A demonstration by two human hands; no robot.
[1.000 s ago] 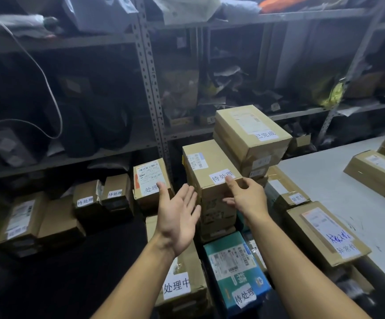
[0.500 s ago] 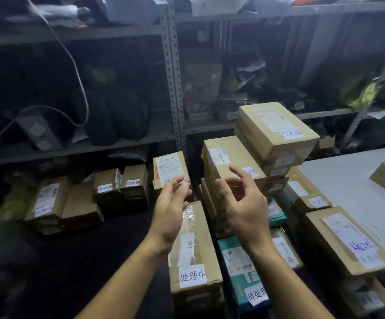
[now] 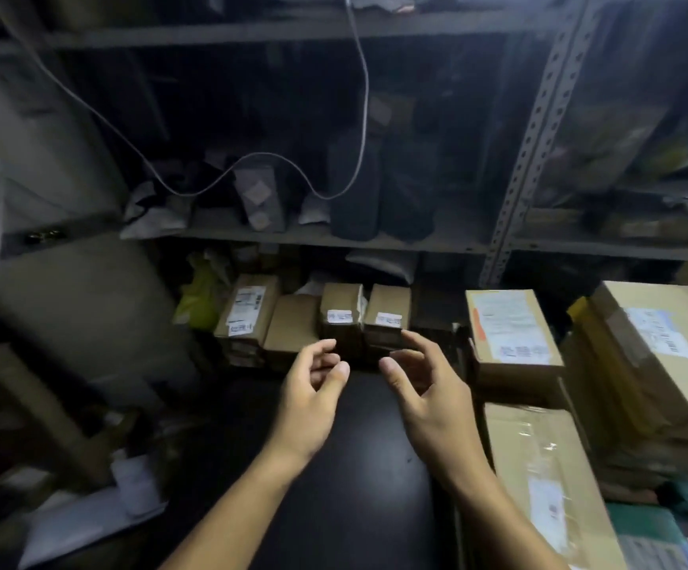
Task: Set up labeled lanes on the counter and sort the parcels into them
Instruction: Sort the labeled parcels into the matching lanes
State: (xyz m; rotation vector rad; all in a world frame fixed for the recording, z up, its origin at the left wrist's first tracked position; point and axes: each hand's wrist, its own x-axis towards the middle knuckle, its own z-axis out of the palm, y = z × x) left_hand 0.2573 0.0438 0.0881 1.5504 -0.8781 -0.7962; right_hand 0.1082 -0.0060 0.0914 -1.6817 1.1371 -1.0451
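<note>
Both hands hang empty over the dark surface (image 3: 358, 466), fingers loosely curled and palms turned toward each other, gripping nothing. Straight ahead of them, just beyond the fingertips, two small brown cardboard parcels with white labels (image 3: 364, 318) stand side by side against the shelving, their long axes running away from the person. The right hand (image 3: 428, 388) reaches a little further forward than the left hand (image 3: 313, 388), so it looks nearer, closest to the right-hand box of the pair.
</note>
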